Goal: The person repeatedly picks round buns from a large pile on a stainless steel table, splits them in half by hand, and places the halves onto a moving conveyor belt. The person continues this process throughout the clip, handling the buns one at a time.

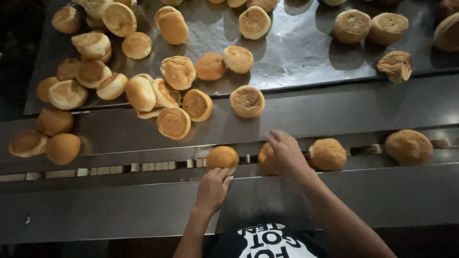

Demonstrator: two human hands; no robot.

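A long trough of brushed stainless steel [382, 191] is running across the view, its sloping walls dull grey and smooth, with a narrow slotted channel [143, 166] along the bottom. Four round bread buns are sitting in that channel, set in a row from the middle toward the right. Each is domed, matte and golden brown, with a slightly rough crust.

The person's left hand [213, 187] is lying on the near wall of the trough with fingers loosely spread, the fingertips touching the lower edge of the leftmost bun [222, 156]; it is not gripping anything. The right hand [286, 152] is curling over the second bun [267, 158], fingers bent around its top and side, covering most of it, so the hand is partly closed on it. The third bun [328, 154] is sitting just beside that hand, and the fourth bun [409, 146] is resting well apart, farther right.

Beyond the trough, a wide flat steel sheet [296, 52] is shining under the light and bearing a loose scatter of several dozen buns, too many and too overlapped to count exactly. Some are showing pale, floury flat undersides, others brown tops. A single bun [247, 101] is lying on the ledge between sheet and trough.
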